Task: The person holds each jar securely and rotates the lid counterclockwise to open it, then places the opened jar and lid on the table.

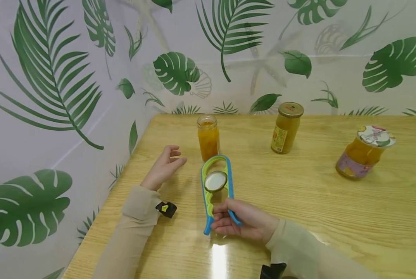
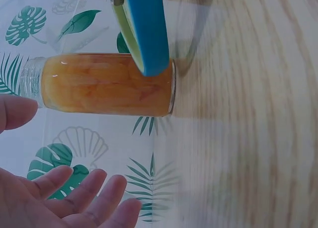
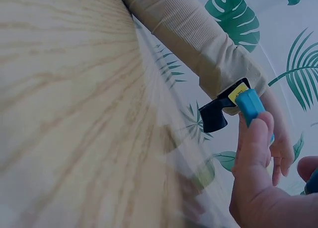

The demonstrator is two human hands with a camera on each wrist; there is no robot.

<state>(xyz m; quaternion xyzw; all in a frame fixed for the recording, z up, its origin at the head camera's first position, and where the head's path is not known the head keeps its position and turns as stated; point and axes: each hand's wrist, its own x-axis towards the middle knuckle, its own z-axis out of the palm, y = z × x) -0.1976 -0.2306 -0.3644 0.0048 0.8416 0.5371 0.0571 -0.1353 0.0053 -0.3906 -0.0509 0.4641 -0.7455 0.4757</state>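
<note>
My right hand (image 1: pixel 246 221) grips a blue-and-green jar opener (image 1: pixel 230 176) by its handle end, fingers curled between the two arms. Inside the opener's toothed loop sits a round lid (image 1: pixel 215 181), its white underside facing up. Just behind the loop an uncapped glass jar (image 1: pixel 209 141) of orange contents stands upright on the table. To the left of that jar is my left hand (image 1: pixel 163 167), holding nothing, its fingers loosely bent. In the left wrist view the jar (image 2: pixel 107 84) is apart from the left fingers (image 2: pixel 112 195). One blue handle tip (image 3: pixel 251 105) shows in the right wrist view.
Farther right, a capped jar (image 1: pixel 287 130) with a yellow label stands near the table's back edge. A squat jar (image 1: pixel 363 155) with a purple label and patterned lid is at the right. A leaf-printed cloth (image 1: pixel 228 89) borders the wooden table (image 1: pixel 316 186) behind and on the left.
</note>
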